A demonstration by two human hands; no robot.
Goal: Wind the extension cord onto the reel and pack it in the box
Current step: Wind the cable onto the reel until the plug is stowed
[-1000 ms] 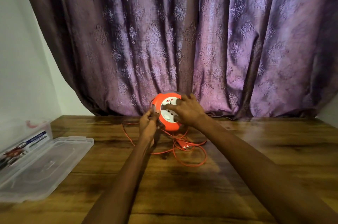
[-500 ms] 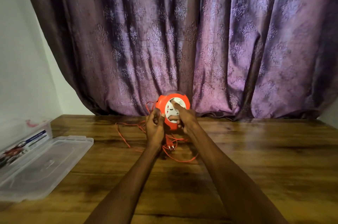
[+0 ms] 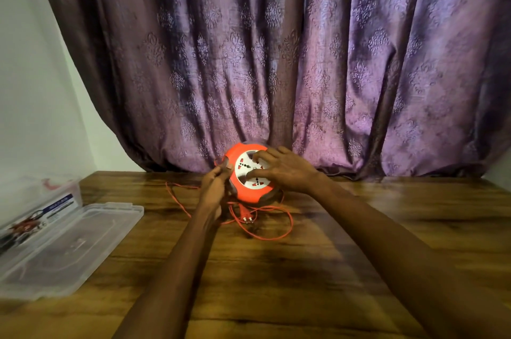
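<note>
Reel [image 3: 250,172], orange with a white socket face, is standing on edge at the far middle of the wooden table [image 3: 359,228], close against the purple curtain [image 3: 276,62]. I am seeing my right hand [image 3: 284,171] spreading over the socket face, fingers bent and pressing on it. My left hand [image 3: 214,186] is sitting at the reel's nine o'clock edge with fingertips pinched together; whether they are holding the cord [image 3: 276,228] I cannot tell. Loose cord is lying in loops at the reel's six o'clock, its plug [image 3: 247,216] among them. A clear box [image 3: 38,217] and its lid [image 3: 69,250] are resting well apart at eight o'clock.
</note>
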